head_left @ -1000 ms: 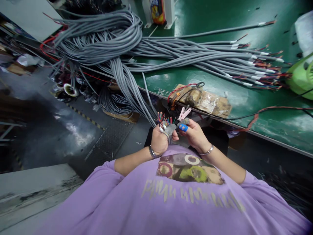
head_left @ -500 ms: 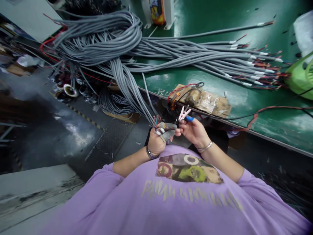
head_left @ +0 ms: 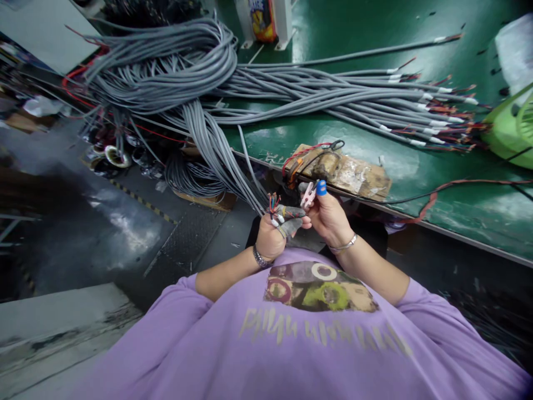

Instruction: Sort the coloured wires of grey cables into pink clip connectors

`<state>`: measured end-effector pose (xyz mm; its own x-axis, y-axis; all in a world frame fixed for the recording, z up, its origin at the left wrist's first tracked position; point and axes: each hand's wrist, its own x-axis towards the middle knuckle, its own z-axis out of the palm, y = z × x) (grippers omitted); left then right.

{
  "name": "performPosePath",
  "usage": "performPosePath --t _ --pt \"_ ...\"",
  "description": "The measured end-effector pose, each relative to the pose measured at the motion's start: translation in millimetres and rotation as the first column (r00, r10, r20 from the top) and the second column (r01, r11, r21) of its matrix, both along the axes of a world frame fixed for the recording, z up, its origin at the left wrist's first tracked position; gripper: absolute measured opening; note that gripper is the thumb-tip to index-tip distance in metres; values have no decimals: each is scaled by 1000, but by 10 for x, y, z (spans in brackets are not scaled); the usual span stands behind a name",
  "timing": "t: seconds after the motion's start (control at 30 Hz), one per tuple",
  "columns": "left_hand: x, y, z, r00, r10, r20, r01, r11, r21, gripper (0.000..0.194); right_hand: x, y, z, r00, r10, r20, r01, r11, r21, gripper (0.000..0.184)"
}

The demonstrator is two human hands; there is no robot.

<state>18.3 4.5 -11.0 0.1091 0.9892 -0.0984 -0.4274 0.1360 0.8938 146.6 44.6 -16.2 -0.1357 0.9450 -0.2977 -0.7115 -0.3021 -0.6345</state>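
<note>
My left hand (head_left: 270,239), with grey coverings on its fingers, is closed around the end of a grey cable, where thin coloured wires (head_left: 275,204) fan out above the fist. My right hand (head_left: 332,220) pinches a pale pink clip (head_left: 308,196) that looks like a clothes peg. A blue cover (head_left: 321,188) sits on one of its digits. Both hands meet in front of my body, the clip just beside the left fingertips. What lies between the clip's jaws is too small to make out.
Long grey cables (head_left: 166,72) lie coiled and spread over the green table (head_left: 333,28), their stripped ends at the right beside a light green fan-like object (head_left: 510,130). At the table edge sits a wooden block (head_left: 358,175) with wires. A dark cable coil (head_left: 195,180) is below.
The pink clip has turned in my right hand, and its spread arms now look closer together. The blue-covered digit has moved up beside it. My left hand has shifted slightly right.
</note>
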Motion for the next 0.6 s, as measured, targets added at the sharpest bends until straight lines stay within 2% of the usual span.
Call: performPosePath --t 0.23,0.43,0.6 --pt "-15 -18 -34 1000 -12 3 12 999 -38 28 -6 -26 14 1000 31 0 -31 999 -28 54" --pt "20 4 41 1000 -21 18 21 999 -26 27 -33 15 -8 997 -78 17 78 997 -19 52" --pt "27 20 53 1000 -26 13 26 998 -50 31 -34 4 0 998 -56 5 56 998 -15 53"
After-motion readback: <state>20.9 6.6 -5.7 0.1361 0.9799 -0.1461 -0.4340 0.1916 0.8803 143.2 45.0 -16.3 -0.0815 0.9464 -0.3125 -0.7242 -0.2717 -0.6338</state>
